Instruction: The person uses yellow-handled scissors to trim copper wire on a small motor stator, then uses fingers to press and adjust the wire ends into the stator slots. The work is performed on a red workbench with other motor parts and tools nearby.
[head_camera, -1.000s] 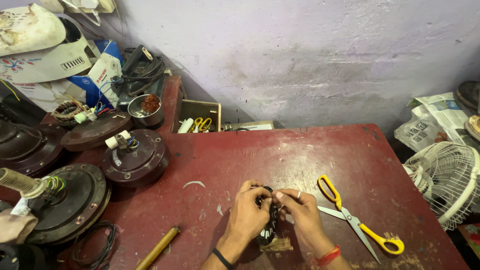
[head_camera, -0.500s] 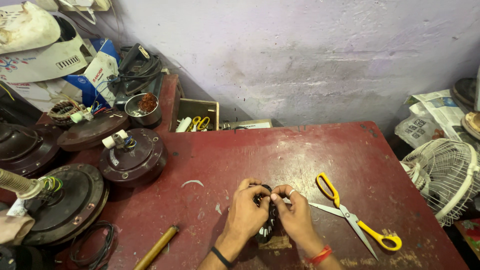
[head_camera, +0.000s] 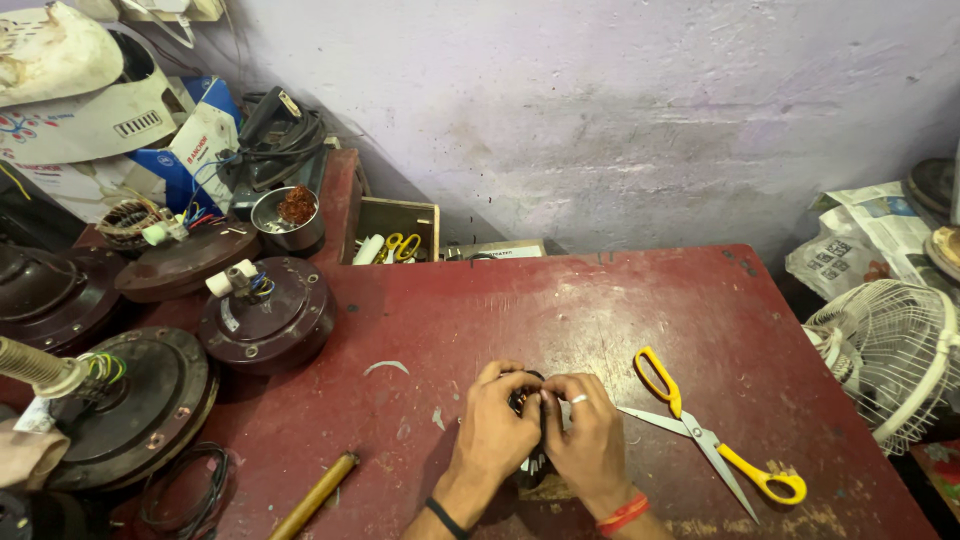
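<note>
**Caller:** Both hands clamped together on one small dark part at the near edge of the red table (head_camera: 600, 300). Left hand (head_camera: 497, 432) wraps it from the left, right hand (head_camera: 590, 440) from the right, fingers curled tight over the top.

**Partner:** And the dark part (head_camera: 527, 402) itself? I can barely see it.

**Caller:** Only a sliver shows between the knuckles, with a bit more peeking out below. What it is exactly, I can't tell. It sits low, touching or just above the tabletop.

**Partner:** Yellow-handled scissors (head_camera: 712, 442) lie just right of the right hand, blades open and pointing towards it.

**Caller:** That's my worry. Should that hand slip off sideways, it could meet those blades. And with so little of the part in view, a hard squeeze might pinch a fingertip or send it skidding off the near edge.

**Partner:** Anything on the left?

**Caller:** A wooden-handled tool (head_camera: 315, 496) lies near-left, a round brown motor housing (head_camera: 266, 314) further off, and a white fan guard (head_camera: 885, 355) sits beyond the right edge. All well apart from the hands.
</note>
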